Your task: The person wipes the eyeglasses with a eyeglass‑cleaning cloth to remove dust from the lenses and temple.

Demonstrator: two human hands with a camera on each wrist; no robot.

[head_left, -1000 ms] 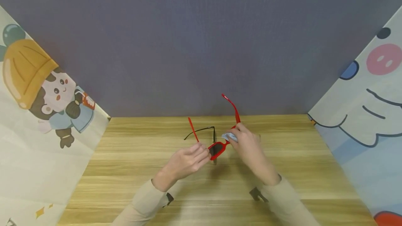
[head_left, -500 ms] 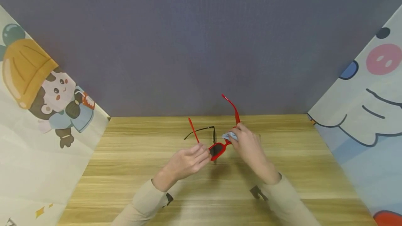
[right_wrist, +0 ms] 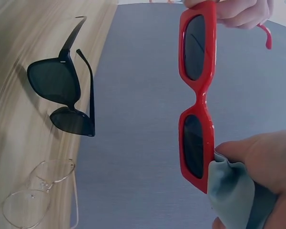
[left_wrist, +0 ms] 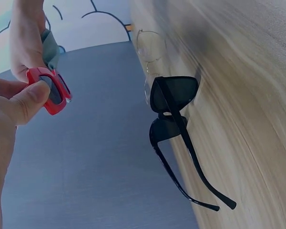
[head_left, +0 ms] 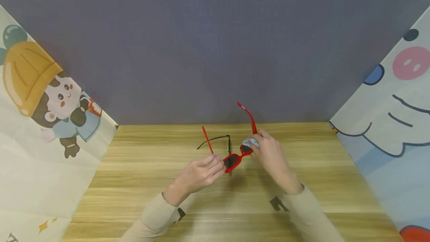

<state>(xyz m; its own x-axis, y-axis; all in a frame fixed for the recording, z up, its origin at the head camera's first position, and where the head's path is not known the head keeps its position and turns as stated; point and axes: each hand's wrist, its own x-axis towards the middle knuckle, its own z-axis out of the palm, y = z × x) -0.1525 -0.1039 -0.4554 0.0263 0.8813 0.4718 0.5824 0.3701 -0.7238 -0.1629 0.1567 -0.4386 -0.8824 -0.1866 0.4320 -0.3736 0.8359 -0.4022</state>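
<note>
My left hand (head_left: pixel 201 173) pinches one end of a pair of red-framed sunglasses (head_left: pixel 231 163), thumb on the dark lens in the left wrist view. Both temples are unfolded and point away from me. My right hand (head_left: pixel 270 154) grips a bunched light blue cloth (head_left: pixel 251 142) at the other end of the frame. In the right wrist view the cloth (right_wrist: pixel 231 191) covers the outer edge of that rim, while most of its lens shows. The sunglasses are held up above the wooden table (head_left: pixel 134 182).
Black sunglasses (left_wrist: pixel 174 93) sit on the table with temples unfolded, mostly hidden behind the red pair in the head view. Beside them lie thin wire-rimmed glasses (right_wrist: pixel 50 205). A grey panel (head_left: pixel 215 47) rises at the table's back, and printed panels flank both sides.
My right hand and the cloth have shifted slightly right, uncovering more of the right-hand lens. The left hand and the red sunglasses have stayed almost still.
</note>
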